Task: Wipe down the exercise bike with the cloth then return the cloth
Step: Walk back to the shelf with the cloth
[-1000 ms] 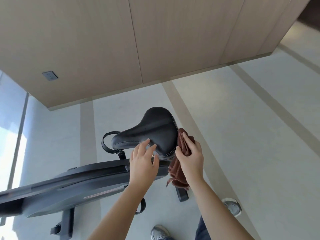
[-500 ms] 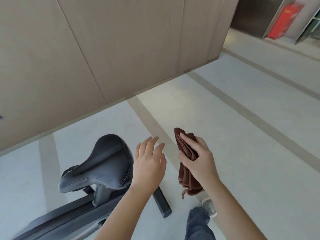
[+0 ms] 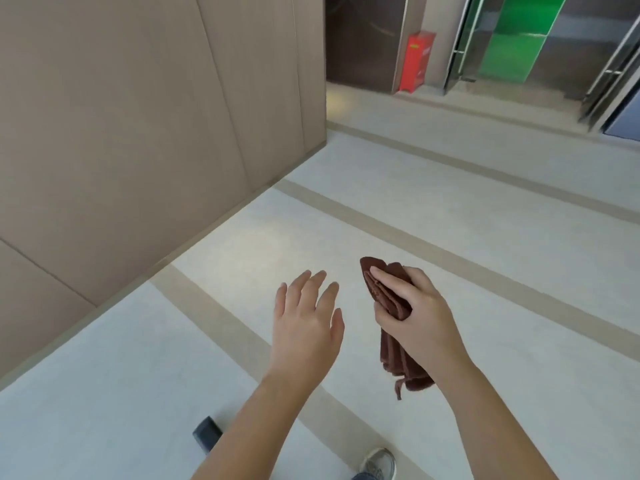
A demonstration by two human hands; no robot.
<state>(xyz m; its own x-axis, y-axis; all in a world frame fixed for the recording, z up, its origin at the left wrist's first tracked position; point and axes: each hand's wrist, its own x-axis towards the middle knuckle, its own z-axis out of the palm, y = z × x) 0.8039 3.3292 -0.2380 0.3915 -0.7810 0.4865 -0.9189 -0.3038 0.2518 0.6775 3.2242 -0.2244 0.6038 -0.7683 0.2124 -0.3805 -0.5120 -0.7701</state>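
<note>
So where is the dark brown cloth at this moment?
In the head view the dark brown cloth sits right of centre, gripped by the right hand, beside the empty left hand above the pale floor.

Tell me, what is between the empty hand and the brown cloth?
Nothing: the head view shows only pale floor in the gap between the left hand and the cloth the right hand holds.

Left hand [image 3: 306, 327] left of right hand [image 3: 420, 320], which holds cloth [image 3: 388, 303]; wall [image 3: 138, 116] left, floor [image 3: 450, 220] below, shoe [image 3: 379, 462] at bottom.
</note>
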